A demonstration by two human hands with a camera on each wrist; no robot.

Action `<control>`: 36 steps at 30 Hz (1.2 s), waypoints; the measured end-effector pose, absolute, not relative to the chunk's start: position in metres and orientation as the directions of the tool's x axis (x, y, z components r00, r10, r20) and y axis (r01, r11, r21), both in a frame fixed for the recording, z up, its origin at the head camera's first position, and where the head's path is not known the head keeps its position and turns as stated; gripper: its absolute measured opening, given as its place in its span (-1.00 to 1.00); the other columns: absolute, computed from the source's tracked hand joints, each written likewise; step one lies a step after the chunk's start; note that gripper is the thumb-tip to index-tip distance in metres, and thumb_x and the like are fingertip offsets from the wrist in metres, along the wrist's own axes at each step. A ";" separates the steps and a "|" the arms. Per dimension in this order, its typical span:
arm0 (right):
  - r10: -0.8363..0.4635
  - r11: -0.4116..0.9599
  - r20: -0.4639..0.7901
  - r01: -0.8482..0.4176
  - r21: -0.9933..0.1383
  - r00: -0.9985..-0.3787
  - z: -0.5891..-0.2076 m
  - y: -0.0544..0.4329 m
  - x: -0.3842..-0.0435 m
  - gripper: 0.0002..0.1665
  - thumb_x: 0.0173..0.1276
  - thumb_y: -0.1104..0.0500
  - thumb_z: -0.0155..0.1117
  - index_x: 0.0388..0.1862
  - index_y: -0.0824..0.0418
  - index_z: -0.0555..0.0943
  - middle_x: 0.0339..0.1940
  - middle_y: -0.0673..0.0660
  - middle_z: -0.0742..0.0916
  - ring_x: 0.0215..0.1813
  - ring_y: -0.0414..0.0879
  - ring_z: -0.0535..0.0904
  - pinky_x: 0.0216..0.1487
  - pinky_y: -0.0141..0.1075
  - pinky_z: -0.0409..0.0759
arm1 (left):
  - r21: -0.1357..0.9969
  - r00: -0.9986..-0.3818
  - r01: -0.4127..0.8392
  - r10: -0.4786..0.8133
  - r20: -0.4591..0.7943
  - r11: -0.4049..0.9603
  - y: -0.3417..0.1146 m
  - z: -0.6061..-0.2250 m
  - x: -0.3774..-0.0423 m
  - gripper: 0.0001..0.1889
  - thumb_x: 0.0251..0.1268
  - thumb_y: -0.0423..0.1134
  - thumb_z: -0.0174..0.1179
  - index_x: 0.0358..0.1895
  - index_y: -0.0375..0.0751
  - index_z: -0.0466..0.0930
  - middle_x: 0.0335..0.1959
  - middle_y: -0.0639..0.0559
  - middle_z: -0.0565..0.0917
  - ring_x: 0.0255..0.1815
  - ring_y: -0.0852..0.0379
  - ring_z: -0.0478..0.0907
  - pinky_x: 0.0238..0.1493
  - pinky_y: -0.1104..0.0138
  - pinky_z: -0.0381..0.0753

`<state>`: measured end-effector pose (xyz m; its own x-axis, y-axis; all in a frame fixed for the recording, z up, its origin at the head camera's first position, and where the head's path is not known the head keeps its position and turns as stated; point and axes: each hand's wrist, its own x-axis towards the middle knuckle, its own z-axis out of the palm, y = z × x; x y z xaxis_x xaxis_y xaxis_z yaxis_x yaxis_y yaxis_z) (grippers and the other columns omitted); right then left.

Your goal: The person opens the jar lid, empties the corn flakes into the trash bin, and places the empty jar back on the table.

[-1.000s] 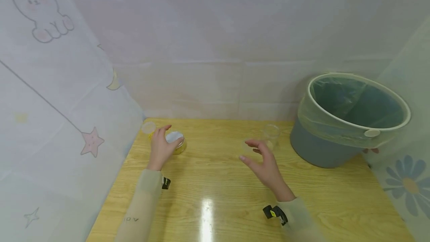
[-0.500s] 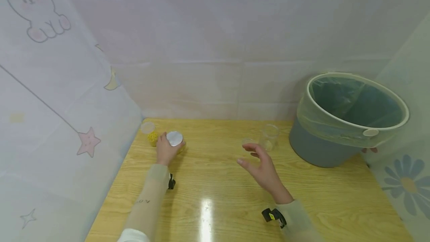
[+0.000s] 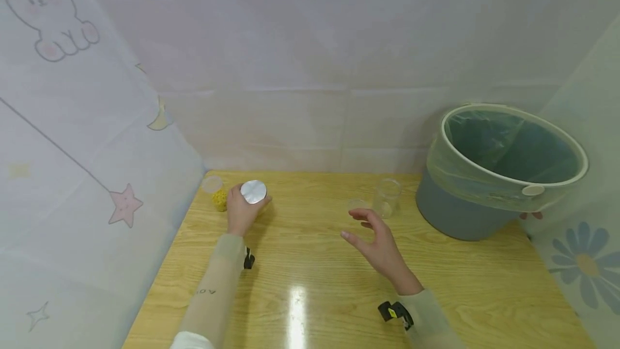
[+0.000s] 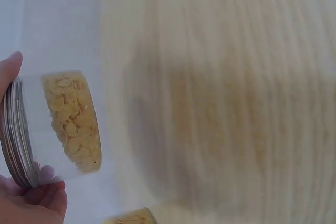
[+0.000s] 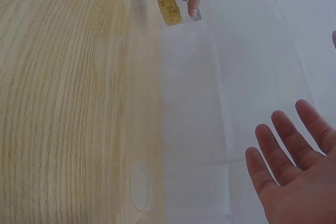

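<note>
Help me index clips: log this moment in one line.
left grip: silver-topped jar, above table | right grip: empty | yellow-filled container: on table | lined bin: right side

light wood-grain table (image 3: pixel 300 263), glossy top, things along its far side.
grain runs side to side in head view; white glare streak toward the near edge. far left corner: small clear jar (image 3: pixel 219 200), upright, yellow pieces in the bottom, whitish round top. right of middle: flat clear disc (image 5: pixel 140 187) lying on the wood, just beside a clear cup (image 3: pixel 387 195), upright, something pale at its base, too faint to tell. far right: large blue-grey bin (image 3: pixel 448 211), upright, white rim, see-through liner folded over the outside, near the cup, not touching.
</note>
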<state>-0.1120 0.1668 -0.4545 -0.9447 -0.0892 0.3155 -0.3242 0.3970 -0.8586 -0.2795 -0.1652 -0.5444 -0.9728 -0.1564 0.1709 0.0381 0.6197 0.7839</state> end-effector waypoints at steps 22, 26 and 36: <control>-0.091 0.380 0.316 -0.326 -0.866 -0.945 -0.454 0.168 -0.112 -0.45 0.35 0.28 0.44 0.28 0.32 0.50 0.23 0.27 0.60 0.26 0.29 0.47 0.26 0.22 0.40 | 0.718 -0.937 0.318 0.089 0.338 0.620 -0.126 -0.465 -0.263 -0.04 -0.16 0.28 0.60 0.30 -0.20 0.48 0.14 -0.08 0.53 0.16 -0.07 0.41 0.10 0.03 0.51; -0.090 0.371 0.310 -0.321 -0.872 -0.947 -0.453 0.168 -0.112 -0.44 0.36 0.28 0.44 0.29 0.32 0.49 0.24 0.26 0.59 0.28 0.29 0.46 0.27 0.24 0.38 | 0.721 -0.920 0.376 0.140 0.366 0.583 -0.114 -0.446 -0.252 -0.04 -0.21 0.30 0.61 0.28 -0.17 0.51 0.11 -0.02 0.55 0.13 -0.01 0.44 0.08 0.07 0.52; -0.103 0.375 0.333 -0.347 -0.859 -0.937 -0.445 0.164 -0.111 -0.39 0.31 0.30 0.48 0.29 0.34 0.48 0.24 0.28 0.60 0.27 0.31 0.47 0.26 0.26 0.38 | 0.690 -0.866 0.500 0.283 0.413 0.523 -0.092 -0.414 -0.224 -0.13 -0.25 0.36 0.60 0.18 0.00 0.56 0.04 0.16 0.54 0.06 0.12 0.46 0.03 0.14 0.56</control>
